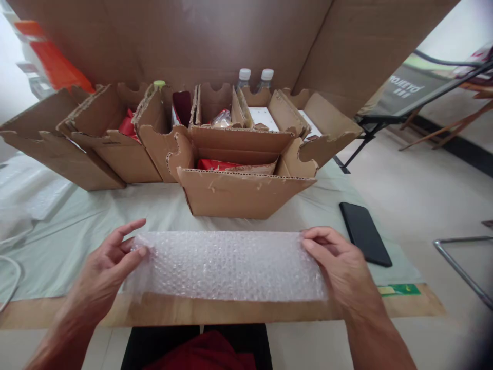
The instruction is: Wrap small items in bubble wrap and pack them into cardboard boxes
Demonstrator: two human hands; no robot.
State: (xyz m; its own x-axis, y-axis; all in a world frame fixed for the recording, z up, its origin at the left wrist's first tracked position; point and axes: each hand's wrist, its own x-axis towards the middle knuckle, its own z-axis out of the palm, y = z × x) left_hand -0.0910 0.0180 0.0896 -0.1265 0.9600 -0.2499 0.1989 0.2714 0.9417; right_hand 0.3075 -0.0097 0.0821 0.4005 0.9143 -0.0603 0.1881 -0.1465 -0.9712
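A strip of clear bubble wrap (231,264) stretches between my two hands above the table's front edge. My left hand (111,257) grips its upper left corner with the thumb and other fingers, while the index finger sticks out. At the opposite end, my right hand (335,257) pinches the upper right corner between thumb and fingers. Just beyond the wrap stands an open cardboard box (246,195) with red and pale brown packets (219,165) inside. Part of the table edge is hidden behind the wrap.
Several open cardboard bins (117,159) line the back, before a tall cardboard panel (192,41). A black phone (365,234) lies to the right. More bubble wrap (34,185) and a white cable (17,277) are at left. A folding chair (408,87) stands behind right.
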